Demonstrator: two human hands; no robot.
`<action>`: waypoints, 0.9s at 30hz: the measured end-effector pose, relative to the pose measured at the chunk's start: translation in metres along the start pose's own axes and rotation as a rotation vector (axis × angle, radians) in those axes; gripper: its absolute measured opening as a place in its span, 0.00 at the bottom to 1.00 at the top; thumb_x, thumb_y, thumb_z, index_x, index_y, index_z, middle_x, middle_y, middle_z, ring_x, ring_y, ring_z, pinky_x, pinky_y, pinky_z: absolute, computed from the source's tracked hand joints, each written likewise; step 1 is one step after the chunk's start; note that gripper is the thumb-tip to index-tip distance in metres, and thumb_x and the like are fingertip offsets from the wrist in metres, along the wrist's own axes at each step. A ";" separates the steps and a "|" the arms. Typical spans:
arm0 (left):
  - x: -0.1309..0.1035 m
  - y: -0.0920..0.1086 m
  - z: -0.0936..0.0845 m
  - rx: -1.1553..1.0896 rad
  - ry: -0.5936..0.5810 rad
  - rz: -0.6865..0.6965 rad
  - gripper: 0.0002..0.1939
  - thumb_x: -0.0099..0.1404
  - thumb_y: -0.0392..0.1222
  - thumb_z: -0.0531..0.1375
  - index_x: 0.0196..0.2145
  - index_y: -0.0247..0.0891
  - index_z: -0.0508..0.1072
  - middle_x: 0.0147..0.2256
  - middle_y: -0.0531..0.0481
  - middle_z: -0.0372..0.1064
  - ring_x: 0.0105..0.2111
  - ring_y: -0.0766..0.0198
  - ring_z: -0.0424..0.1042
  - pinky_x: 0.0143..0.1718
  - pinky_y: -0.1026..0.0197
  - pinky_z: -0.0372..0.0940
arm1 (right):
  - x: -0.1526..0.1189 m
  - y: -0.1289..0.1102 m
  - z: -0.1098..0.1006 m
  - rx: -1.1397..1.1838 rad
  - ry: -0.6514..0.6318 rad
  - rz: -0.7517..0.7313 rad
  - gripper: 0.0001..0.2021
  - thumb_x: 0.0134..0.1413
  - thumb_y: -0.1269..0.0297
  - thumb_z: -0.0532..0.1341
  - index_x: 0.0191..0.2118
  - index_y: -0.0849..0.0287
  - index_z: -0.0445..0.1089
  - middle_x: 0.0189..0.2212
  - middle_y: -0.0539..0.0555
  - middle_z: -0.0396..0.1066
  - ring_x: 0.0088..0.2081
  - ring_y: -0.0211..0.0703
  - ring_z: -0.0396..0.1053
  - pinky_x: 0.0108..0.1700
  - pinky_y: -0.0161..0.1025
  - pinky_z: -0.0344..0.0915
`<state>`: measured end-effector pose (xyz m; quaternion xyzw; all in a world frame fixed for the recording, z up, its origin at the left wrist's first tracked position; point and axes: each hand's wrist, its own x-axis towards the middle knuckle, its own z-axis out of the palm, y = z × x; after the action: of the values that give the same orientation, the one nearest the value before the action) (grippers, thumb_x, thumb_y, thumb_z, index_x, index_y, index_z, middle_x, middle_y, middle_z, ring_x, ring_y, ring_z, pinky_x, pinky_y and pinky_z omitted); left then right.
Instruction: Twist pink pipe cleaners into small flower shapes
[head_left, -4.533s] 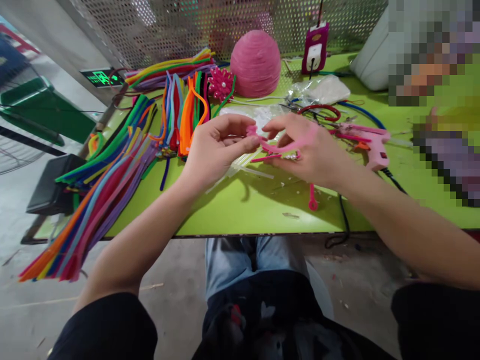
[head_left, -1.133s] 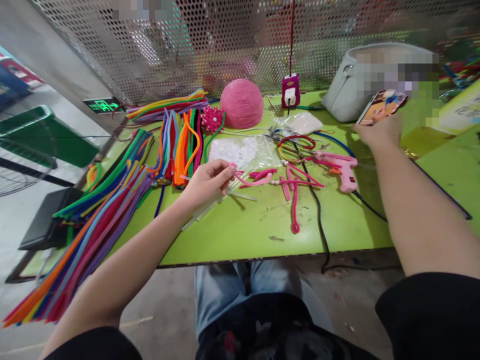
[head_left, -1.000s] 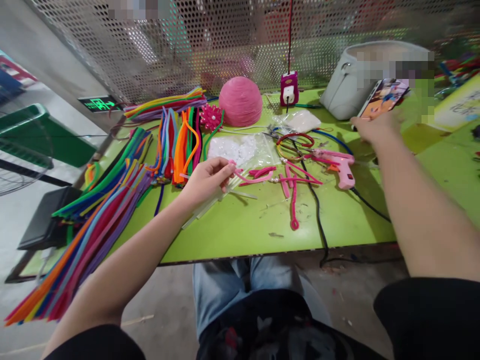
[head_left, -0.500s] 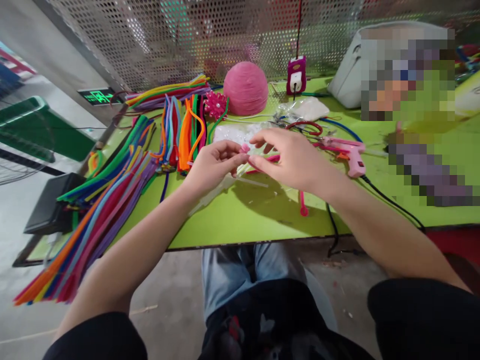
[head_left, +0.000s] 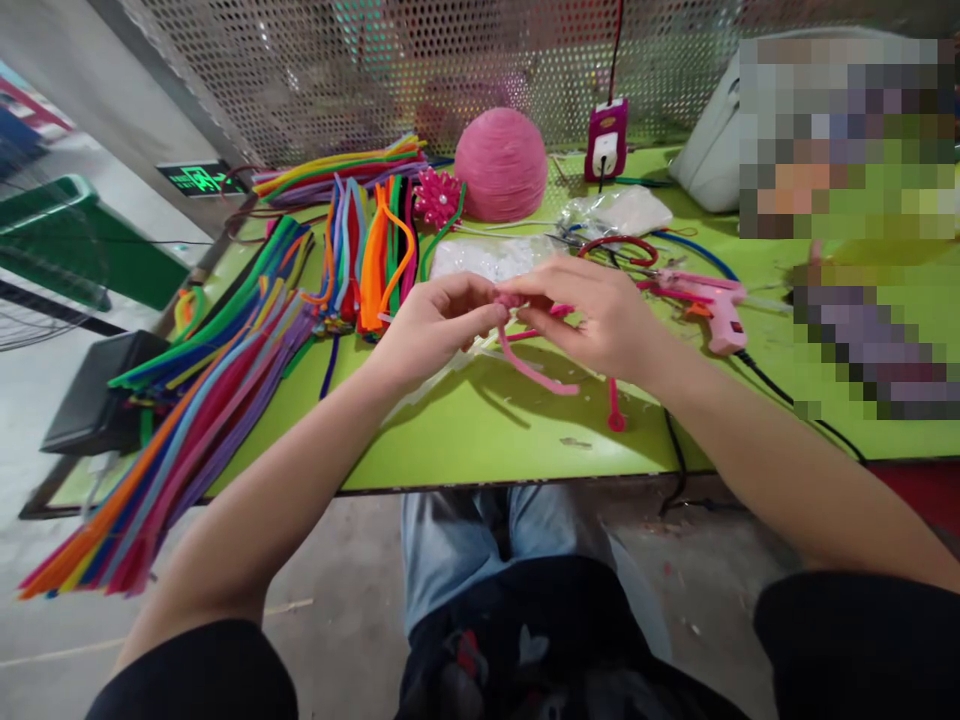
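Near the middle of the frame, the left hand (head_left: 429, 328) and right hand (head_left: 600, 312) pinch one pink pipe cleaner (head_left: 534, 372) in their fingertips, its loose end curving above the green table (head_left: 465, 440), with a glue gun (head_left: 721, 312) at right and a pink ball (head_left: 501, 165) beyond.

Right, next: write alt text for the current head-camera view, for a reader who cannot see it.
A person's left hand and right hand pinch a pink fuzzy strip over a green table. Bundled colourful stems lie to the left, a pink dome sits behind, and a pink glue gun lies to the right.
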<state>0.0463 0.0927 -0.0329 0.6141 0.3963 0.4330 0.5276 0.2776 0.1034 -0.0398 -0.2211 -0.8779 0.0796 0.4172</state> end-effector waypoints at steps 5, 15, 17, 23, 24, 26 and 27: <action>-0.002 0.002 0.000 -0.102 -0.045 -0.114 0.12 0.58 0.43 0.79 0.37 0.38 0.86 0.28 0.56 0.74 0.21 0.78 0.63 0.22 0.72 0.58 | -0.001 -0.002 -0.001 -0.056 0.086 -0.060 0.07 0.74 0.71 0.63 0.49 0.59 0.80 0.42 0.53 0.84 0.42 0.41 0.81 0.46 0.38 0.74; -0.003 -0.001 0.015 -0.433 0.022 -0.132 0.15 0.52 0.46 0.84 0.34 0.37 0.89 0.28 0.54 0.78 0.23 0.78 0.72 0.24 0.76 0.68 | -0.003 -0.002 0.001 -0.085 0.159 -0.055 0.02 0.72 0.69 0.66 0.45 0.56 0.77 0.38 0.48 0.83 0.37 0.38 0.81 0.40 0.36 0.73; -0.004 0.000 0.018 -0.486 0.012 -0.133 0.16 0.51 0.45 0.84 0.34 0.37 0.88 0.29 0.54 0.79 0.24 0.78 0.74 0.25 0.77 0.69 | -0.004 -0.002 0.002 -0.116 0.203 -0.078 0.02 0.72 0.67 0.66 0.44 0.55 0.77 0.37 0.48 0.83 0.36 0.39 0.81 0.40 0.37 0.73; -0.009 0.002 0.025 -0.465 0.074 -0.064 0.16 0.51 0.46 0.84 0.30 0.37 0.84 0.27 0.55 0.79 0.22 0.77 0.74 0.26 0.76 0.71 | -0.004 -0.006 0.004 -0.186 0.284 -0.100 0.04 0.74 0.67 0.66 0.42 0.56 0.76 0.34 0.48 0.83 0.33 0.38 0.80 0.36 0.36 0.72; -0.010 0.000 0.025 -0.423 0.091 -0.029 0.15 0.54 0.47 0.83 0.31 0.38 0.85 0.28 0.55 0.80 0.23 0.76 0.75 0.27 0.75 0.73 | -0.004 -0.007 0.004 -0.207 0.287 -0.093 0.04 0.74 0.66 0.65 0.42 0.56 0.76 0.34 0.48 0.83 0.33 0.38 0.80 0.36 0.36 0.72; -0.012 -0.003 0.026 -0.314 0.129 0.062 0.13 0.60 0.48 0.80 0.34 0.39 0.86 0.29 0.54 0.81 0.25 0.74 0.77 0.30 0.72 0.76 | -0.005 -0.009 0.005 -0.260 0.294 -0.081 0.05 0.75 0.65 0.65 0.41 0.55 0.75 0.34 0.48 0.83 0.33 0.38 0.80 0.35 0.37 0.72; -0.013 -0.004 0.027 -0.259 0.150 0.115 0.12 0.62 0.48 0.78 0.35 0.39 0.86 0.29 0.54 0.81 0.25 0.73 0.78 0.30 0.71 0.77 | -0.006 -0.009 0.006 -0.291 0.300 -0.080 0.06 0.75 0.64 0.65 0.41 0.55 0.75 0.34 0.48 0.83 0.33 0.38 0.80 0.35 0.37 0.72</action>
<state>0.0681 0.0728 -0.0404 0.5284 0.3397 0.5545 0.5458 0.2734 0.0930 -0.0446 -0.2535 -0.8162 -0.0983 0.5099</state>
